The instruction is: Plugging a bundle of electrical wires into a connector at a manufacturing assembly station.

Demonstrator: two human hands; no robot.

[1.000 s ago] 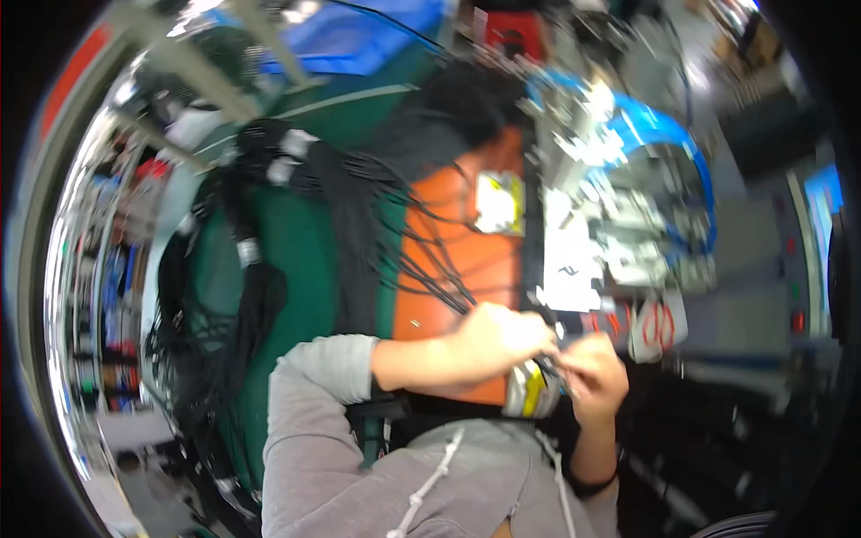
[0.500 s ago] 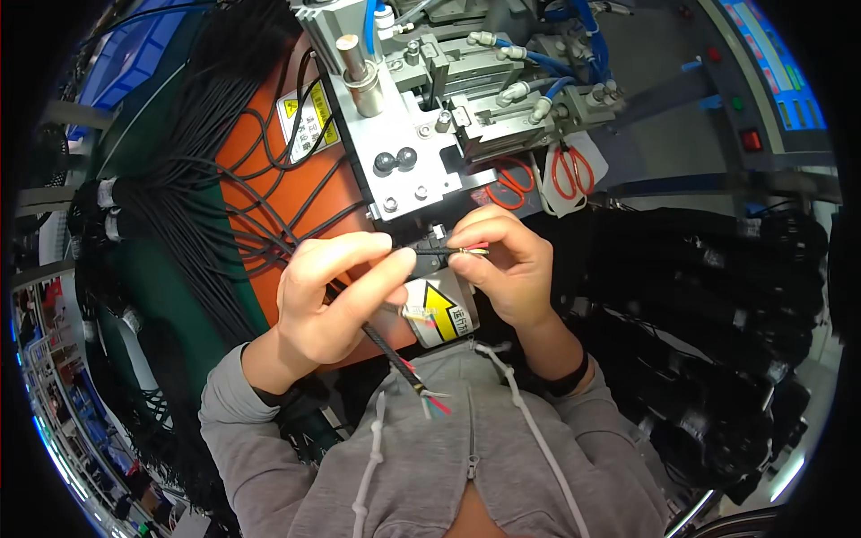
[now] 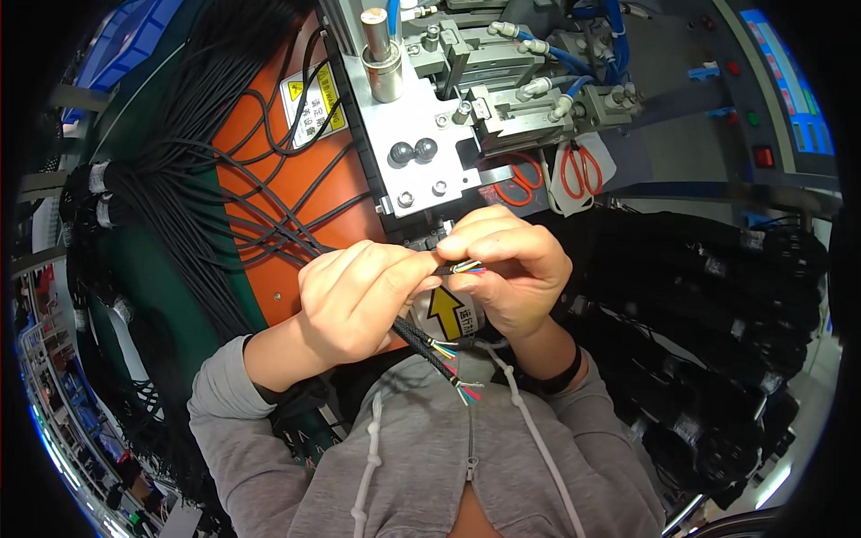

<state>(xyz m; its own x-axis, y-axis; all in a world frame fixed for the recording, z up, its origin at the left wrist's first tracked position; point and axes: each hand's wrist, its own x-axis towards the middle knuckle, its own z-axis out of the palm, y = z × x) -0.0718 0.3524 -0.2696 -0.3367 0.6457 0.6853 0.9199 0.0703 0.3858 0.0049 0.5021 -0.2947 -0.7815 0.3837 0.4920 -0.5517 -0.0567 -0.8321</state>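
Black cable (image 3: 443, 270) sits at the clock's centre, held between both hands, its coloured wires (image 3: 466, 266) bared toward three o'clock. At ten, a cable bundle (image 3: 170, 206) fans over an orange board (image 3: 256, 289). Next, the left hand (image 3: 359, 298) pinches the cable just behind its end. Beneath that hand, at six to seven, two loose cable ends (image 3: 430, 348) hang over the lap. A metal fixture (image 3: 405, 109) stands toward eleven, its near edge close beyond the fingers. The right hand (image 3: 513, 273) narrows around the wires; whether it grips them I cannot tell. Dark cable bundles (image 3: 686, 287) crowd three to four.

The cable is probably light and springy, best held by its sheath; the thin wires likely bend easily. Room seems greatest toward six.
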